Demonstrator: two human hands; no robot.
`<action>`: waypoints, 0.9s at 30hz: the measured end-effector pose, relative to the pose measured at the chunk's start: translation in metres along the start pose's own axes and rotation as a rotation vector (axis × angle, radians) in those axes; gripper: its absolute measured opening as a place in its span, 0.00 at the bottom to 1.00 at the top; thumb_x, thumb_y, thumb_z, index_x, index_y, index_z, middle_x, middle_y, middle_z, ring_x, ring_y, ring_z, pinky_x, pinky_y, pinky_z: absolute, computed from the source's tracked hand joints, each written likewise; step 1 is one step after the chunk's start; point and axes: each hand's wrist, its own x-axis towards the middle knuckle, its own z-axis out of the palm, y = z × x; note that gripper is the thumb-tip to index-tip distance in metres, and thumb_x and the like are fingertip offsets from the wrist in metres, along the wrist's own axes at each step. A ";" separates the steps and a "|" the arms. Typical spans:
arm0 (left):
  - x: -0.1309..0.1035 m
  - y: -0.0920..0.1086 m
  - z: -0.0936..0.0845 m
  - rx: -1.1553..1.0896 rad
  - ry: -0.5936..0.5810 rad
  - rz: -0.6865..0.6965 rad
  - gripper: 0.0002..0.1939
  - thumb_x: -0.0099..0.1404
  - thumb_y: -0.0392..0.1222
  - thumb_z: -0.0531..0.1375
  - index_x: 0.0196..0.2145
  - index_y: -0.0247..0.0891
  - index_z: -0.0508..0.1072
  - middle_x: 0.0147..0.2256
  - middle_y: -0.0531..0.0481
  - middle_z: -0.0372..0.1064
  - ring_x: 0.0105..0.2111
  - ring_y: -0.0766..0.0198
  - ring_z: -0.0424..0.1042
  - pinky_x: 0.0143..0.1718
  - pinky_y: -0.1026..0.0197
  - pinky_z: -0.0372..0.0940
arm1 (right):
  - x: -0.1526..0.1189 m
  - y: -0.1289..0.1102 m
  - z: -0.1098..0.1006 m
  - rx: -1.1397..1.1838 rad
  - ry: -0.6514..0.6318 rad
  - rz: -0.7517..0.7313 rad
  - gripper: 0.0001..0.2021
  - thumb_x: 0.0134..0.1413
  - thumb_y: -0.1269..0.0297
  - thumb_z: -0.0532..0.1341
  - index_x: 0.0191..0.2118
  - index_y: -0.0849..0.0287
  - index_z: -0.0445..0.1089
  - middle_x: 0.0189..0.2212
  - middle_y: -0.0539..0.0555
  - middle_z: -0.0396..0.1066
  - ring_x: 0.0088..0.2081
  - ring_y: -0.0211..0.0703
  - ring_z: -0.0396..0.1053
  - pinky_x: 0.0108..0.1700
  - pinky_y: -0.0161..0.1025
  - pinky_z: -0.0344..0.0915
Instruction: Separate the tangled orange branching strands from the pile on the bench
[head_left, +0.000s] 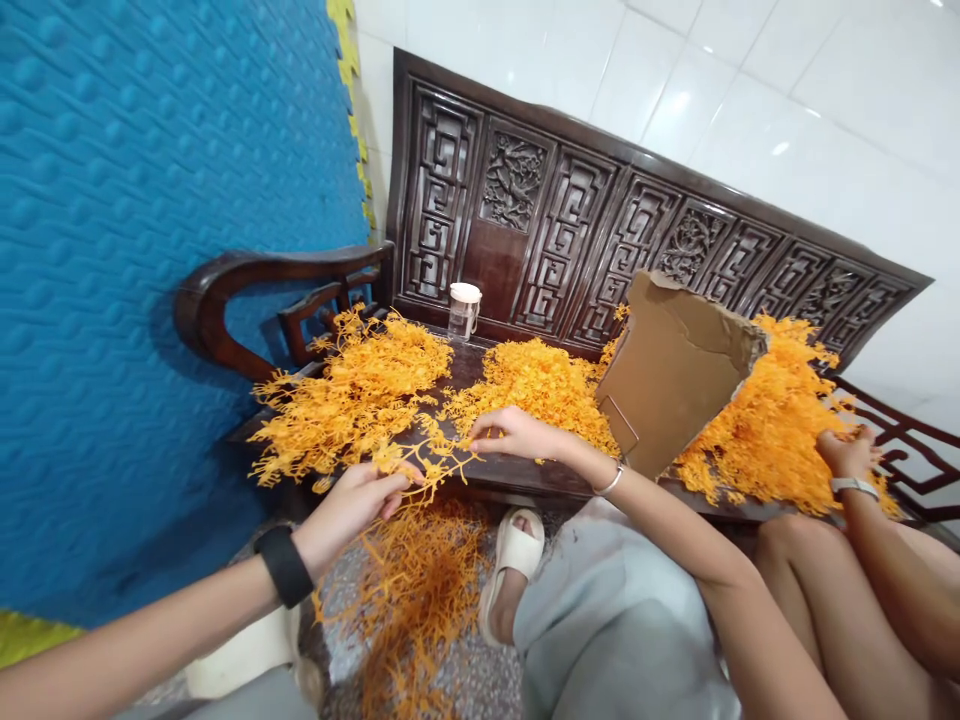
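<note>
My left hand (371, 492), with a black band on the wrist, is closed around an orange branching plastic sprig (439, 462). At the sprig's far end, the fingertips of my right hand (506, 432) pinch together on one of its tips. A bracelet circles my right wrist. Just beyond my left hand lies a loose orange heap (352, 385) of similar pieces on the dark wooden bench (476, 365). Another orange heap (540, 385) is right behind my right hand. Below my hands, thin orange stems (420, 570) are piled on the speckled floor.
A clear bottle with a pale lid (463, 310) stands against the carved bench back (510, 190). A tilted cardboard sheet (667, 360) separates the middle heap from a large right heap (780, 420), where another person's hand (851, 455) rests. Blue textured matting (150, 200) covers the left.
</note>
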 end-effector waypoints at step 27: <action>-0.009 0.012 0.016 -0.067 -0.042 -0.015 0.15 0.48 0.48 0.53 0.11 0.39 0.58 0.05 0.61 0.42 0.10 0.74 0.39 0.15 0.67 0.36 | 0.029 0.025 0.025 -0.034 0.520 0.511 0.10 0.42 0.73 0.57 0.15 0.62 0.60 0.15 0.46 0.59 0.22 0.31 0.57 0.26 0.30 0.51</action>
